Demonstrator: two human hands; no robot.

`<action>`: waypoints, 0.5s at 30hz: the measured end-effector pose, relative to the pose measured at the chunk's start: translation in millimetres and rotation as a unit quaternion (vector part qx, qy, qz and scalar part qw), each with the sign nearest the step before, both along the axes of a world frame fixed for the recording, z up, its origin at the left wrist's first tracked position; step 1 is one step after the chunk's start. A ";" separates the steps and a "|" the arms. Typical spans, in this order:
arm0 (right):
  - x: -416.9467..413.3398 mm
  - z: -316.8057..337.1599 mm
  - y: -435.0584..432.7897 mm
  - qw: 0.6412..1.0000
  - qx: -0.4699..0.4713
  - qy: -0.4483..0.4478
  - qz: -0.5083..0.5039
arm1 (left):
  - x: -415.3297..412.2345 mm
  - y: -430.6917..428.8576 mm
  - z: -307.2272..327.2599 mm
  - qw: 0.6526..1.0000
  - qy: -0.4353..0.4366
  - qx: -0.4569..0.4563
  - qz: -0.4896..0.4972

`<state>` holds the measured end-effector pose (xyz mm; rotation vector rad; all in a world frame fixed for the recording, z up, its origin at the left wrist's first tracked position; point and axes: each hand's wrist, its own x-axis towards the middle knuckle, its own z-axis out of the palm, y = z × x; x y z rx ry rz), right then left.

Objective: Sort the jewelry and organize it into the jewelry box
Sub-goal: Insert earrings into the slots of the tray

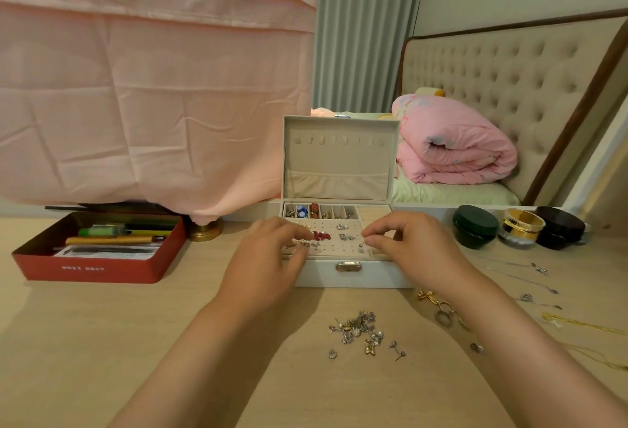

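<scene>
Pinning studs into the earring panel (328,250) of the open jewelry box (353,276).

The right hand (404,244) pinches a small stud earring (364,243) between thumb and forefinger, just under its fingertips. The left hand (272,247) curls its fingers onto the panel among seated studs; whether it holds anything I cannot tell. The step likely goes best with the post kept upright and pressed into a free hole beside its match, the left hand steadying the panel. The loose pile (360,330) waits between the forearms, behind both hands. A red tin (102,273), well left of the left hand, bears white lettering too blurred to read.
</scene>
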<state>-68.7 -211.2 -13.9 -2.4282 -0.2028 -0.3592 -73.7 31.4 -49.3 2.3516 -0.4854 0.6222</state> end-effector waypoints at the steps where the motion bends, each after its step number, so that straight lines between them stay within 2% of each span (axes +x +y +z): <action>1: 3.2 -2.1 3.8 1.000 -0.030 0.000 -0.001 | 1.8 -1.4 -3.3 1.000 -0.010 0.029 -0.003; 7: 18.7 -14.5 12.8 0.994 -0.103 -0.017 0.010 | 6.8 -16.5 -15.1 0.984 -0.040 0.170 -0.039; 15: 21.9 -15.3 9.9 0.980 -0.193 -0.045 0.024 | 11.0 -25.2 -20.3 0.981 -0.047 0.182 -0.051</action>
